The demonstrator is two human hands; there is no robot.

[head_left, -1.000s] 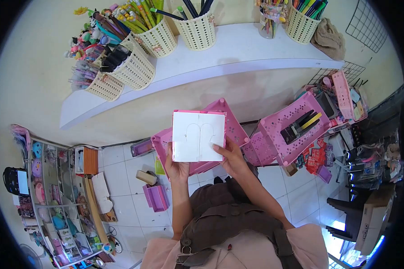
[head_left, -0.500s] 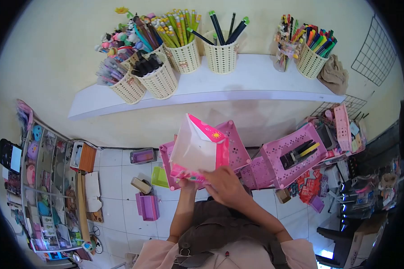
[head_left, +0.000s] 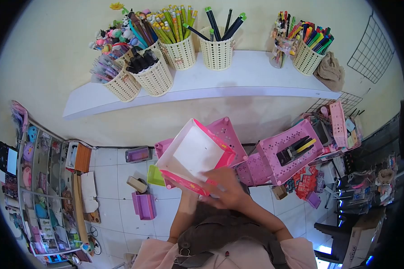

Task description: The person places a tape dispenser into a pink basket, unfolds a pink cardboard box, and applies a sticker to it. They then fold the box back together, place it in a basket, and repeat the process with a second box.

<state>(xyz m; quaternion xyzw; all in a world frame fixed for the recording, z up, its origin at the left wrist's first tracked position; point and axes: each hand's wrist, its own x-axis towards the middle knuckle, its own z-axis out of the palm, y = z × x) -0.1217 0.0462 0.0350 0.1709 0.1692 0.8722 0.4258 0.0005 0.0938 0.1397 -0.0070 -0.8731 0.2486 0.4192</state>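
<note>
A pink cardboard box [head_left: 195,150] with a white inside and small yellow prints on its walls is tilted towards me, open side up. My left hand [head_left: 184,190] holds it from below at the near left corner; its fingers are mostly hidden under the box. Over the near right corner and front wall of the box is my right hand [head_left: 226,188], its fingers smeared by motion. Behind the box stands a pink plastic basket [head_left: 231,136] with cut-out holes, partly covered.
Along the wall, a white shelf [head_left: 251,80] carries cream baskets of pens and pencils. To the right, another pink basket [head_left: 274,143] holds black items. Purple trays [head_left: 143,206] and a green tray [head_left: 155,175] lie on the tiled floor. A glass display case [head_left: 45,193] stands left.
The box has turned so its white inside faces me more. Its far right wall, folded inward before, now stands straighter. My right hand has shifted slightly right and down along the near edge.
</note>
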